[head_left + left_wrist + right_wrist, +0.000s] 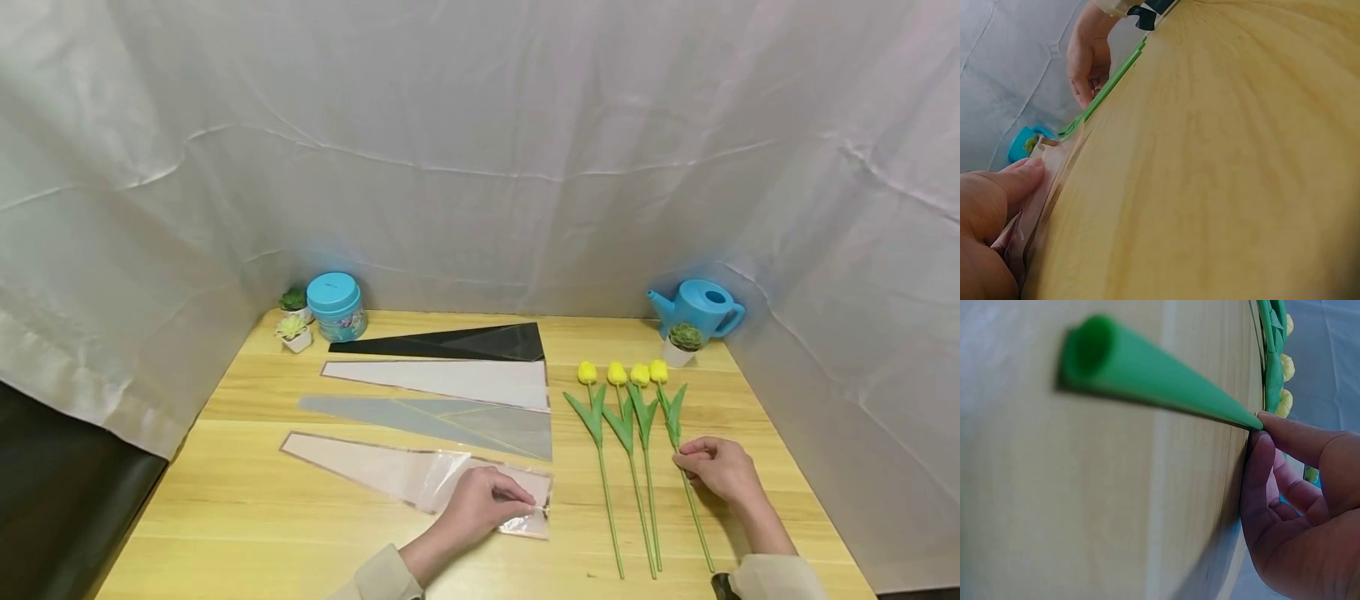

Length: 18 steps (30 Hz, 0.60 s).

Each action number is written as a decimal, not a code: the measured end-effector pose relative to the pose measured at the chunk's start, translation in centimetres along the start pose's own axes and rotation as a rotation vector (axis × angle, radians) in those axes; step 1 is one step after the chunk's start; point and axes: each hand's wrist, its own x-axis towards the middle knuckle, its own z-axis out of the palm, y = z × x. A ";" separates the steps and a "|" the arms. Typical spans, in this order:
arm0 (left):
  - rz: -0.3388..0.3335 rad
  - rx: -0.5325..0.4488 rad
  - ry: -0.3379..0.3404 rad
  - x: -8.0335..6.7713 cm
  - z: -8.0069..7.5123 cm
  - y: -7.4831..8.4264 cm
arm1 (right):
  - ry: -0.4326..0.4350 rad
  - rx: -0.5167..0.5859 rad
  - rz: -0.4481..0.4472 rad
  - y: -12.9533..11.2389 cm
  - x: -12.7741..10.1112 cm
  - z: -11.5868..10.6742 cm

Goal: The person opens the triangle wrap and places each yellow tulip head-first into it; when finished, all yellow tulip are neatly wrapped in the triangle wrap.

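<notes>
My left hand (483, 504) is at the wide end of the nearest flower sleeve (360, 462), a tapered clear-and-pale wrapper with a pinkish border. Thumb and fingertips pinch the film near its right edge, and the left wrist view shows the opening slightly lifted. On the right, my right hand (718, 468) pinches the stem of the rightmost yellow tulip (693, 508) between thumb and index finger, just below its leaves. That stem lies on the table, its hollow green end (1094, 350) close to the right wrist camera. Several more tulips (602, 442) lie to its left, heads away from me.
Behind the nearest sleeve lie a grey sleeve (450, 417), a white one (480, 382) and a black one (480, 342). A blue-lidded jar (335, 304) and small potted succulents (294, 332) stand back left; a blue watering can (697, 307) and potted plant (681, 343) stand back right.
</notes>
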 end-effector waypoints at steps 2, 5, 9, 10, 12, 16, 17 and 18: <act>0.000 -0.018 -0.005 0.0 0.0 0.1 | 0.001 -0.002 -0.002 0.0 0.0 0.0; 0.006 -0.051 -0.009 -0.1 -0.1 0.0 | 0.003 -0.002 -0.001 0.1 0.0 0.0; 0.004 -0.082 -0.001 0.0 -0.2 -0.3 | 0.007 -0.002 -0.004 0.1 0.0 0.0; 0.002 -0.088 0.003 0.0 -0.2 -0.3 | 0.007 0.000 -0.002 0.2 0.0 0.0; -0.003 -0.096 0.010 0.0 -0.3 -0.3 | 0.008 0.000 -0.002 0.2 0.0 0.1; -0.002 -0.145 0.014 0.1 -0.5 -0.3 | 0.005 0.018 0.009 0.2 0.0 0.1; -0.001 -0.157 0.013 0.1 -0.5 -0.3 | 0.003 0.022 0.008 0.2 0.0 0.1; -0.001 -0.168 0.014 0.1 -0.5 -0.3 | 0.000 0.031 0.008 0.2 0.0 0.0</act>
